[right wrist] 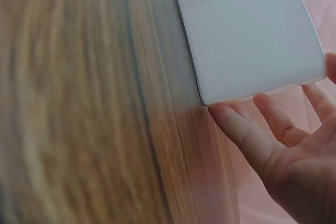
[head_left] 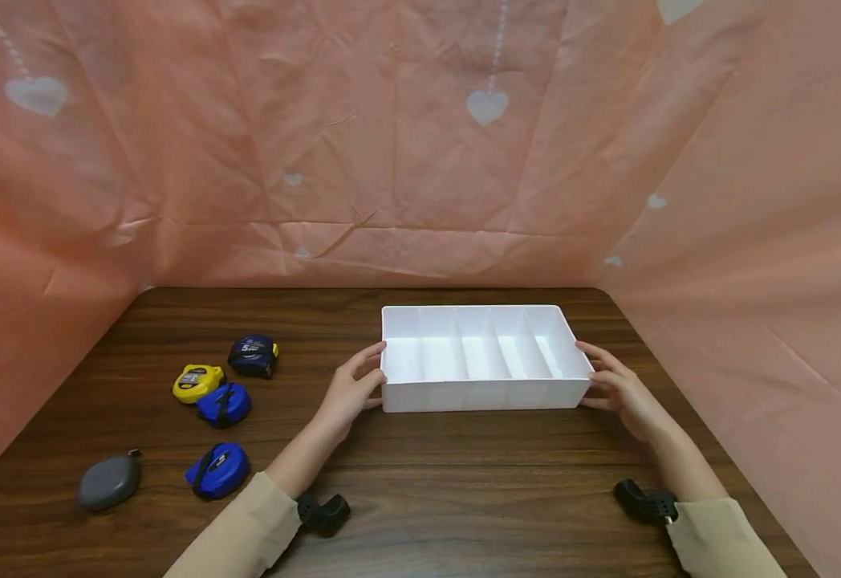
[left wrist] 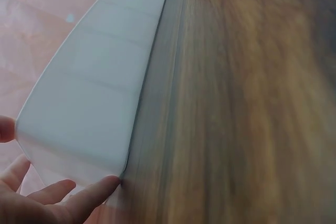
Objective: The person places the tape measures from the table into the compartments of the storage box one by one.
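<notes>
A white plastic organizer tray (head_left: 485,395) with several side-by-side compartments sits on the wooden table, its bottom edge against the tabletop. At its left end, my left hand (head_left: 348,393) touches the short wall with spread fingertips. My right hand (head_left: 626,397) does likewise at the opposite end. In the left wrist view, fingers (left wrist: 86,198) reach the tray's lower corner and end wall (left wrist: 63,163). Seen from the right wrist, extended fingers (right wrist: 247,135) meet the bottom corner and end of the tray (right wrist: 252,40). Nothing shows inside the compartments.
Left of the tray lie a dark navy tape measure (head_left: 252,356), a yellow one (head_left: 197,383) and two blue ones, one (head_left: 225,404) beside the yellow, another (head_left: 220,470) nearer. A grey rounded case (head_left: 109,482) lies at far left. Pink cloth (head_left: 392,160) surrounds the table (head_left: 464,498).
</notes>
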Tool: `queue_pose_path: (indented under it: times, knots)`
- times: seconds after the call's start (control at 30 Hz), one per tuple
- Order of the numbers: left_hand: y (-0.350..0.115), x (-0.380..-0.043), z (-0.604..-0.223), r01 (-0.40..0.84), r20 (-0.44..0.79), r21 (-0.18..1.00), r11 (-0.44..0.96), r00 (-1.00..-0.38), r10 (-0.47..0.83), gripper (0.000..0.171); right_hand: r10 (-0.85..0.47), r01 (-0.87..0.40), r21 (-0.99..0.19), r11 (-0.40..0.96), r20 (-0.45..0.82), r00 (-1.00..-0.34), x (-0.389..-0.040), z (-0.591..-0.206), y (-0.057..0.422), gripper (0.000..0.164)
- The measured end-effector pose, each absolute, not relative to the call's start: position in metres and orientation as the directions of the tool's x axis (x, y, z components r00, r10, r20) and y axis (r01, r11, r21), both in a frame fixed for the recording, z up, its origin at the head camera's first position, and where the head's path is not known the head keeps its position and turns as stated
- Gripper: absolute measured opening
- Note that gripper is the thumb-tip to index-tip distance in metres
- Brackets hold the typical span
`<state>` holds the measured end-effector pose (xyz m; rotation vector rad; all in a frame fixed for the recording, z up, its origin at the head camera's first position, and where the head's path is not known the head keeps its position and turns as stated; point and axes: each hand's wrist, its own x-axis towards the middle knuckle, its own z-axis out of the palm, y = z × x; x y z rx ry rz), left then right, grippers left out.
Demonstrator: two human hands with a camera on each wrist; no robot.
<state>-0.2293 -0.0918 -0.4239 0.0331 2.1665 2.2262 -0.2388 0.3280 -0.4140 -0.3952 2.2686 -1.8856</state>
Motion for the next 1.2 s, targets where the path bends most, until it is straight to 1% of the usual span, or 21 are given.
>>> queue_pose_path:
  times: [0.27,0.6,0.83,0.97,1.2]
  knots:
    - [-0.104,-0.223,-0.420,-0.038,-0.038,0.999,-0.008,-0.999,0.036,0.057,-0.315,-0.087,-0.981,0.173,0.028,-0.949,-0.237,-0.413,0.319,0.052]
    - [-0.119,-0.220,-0.419,-0.093,-0.095,0.995,0.026,-0.993,0.070,0.059,-0.345,-0.091,-0.981,0.171,0.027,-0.938,-0.233,-0.412,0.309,0.055]
    - [-0.129,-0.213,-0.416,-0.087,-0.089,0.996,0.025,-0.992,0.091,0.059,-0.367,-0.092,-0.982,0.165,0.025,-0.930,-0.231,-0.412,0.302,0.055]
    - [-0.134,-0.211,-0.413,-0.107,-0.111,0.993,0.040,-0.986,0.123,0.062,-0.375,-0.092,-0.983,0.162,0.025,-0.927,-0.231,-0.411,0.300,0.055]
    - [-0.138,-0.210,-0.410,-0.122,-0.128,0.991,0.051,-0.983,0.134,0.063,-0.384,-0.090,-0.984,0.152,0.025,-0.923,-0.229,-0.410,0.298,0.055]
